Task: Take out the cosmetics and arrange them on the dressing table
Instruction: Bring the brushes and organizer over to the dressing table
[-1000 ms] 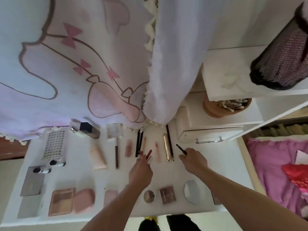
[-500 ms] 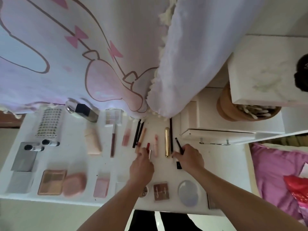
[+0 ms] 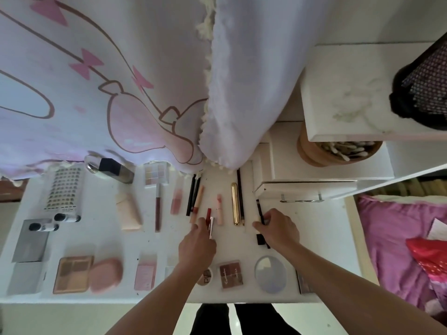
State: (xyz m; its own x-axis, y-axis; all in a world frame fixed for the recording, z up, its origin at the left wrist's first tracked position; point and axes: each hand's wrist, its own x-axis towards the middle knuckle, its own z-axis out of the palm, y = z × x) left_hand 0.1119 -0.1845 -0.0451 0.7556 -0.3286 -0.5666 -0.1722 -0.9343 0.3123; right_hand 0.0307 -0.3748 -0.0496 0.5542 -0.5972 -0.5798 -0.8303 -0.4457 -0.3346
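A red and silver lip tube (image 3: 210, 220) was held in the curled fingers of the left hand (image 3: 197, 244), in the row of sticks on the white dressing table (image 3: 321, 238), between a beige pencil (image 3: 198, 201) and a pink lipstick (image 3: 219, 209). A thin black pencil (image 3: 259, 209) was pinched by the right hand (image 3: 278, 229), just right of a gold tube (image 3: 234, 204). A brown palette (image 3: 231, 274) and a round compact (image 3: 270, 274) were laid nearer the front edge.

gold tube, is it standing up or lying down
Lying down. The gold tube shows its whole length flat on the table, beside a dark pencil.
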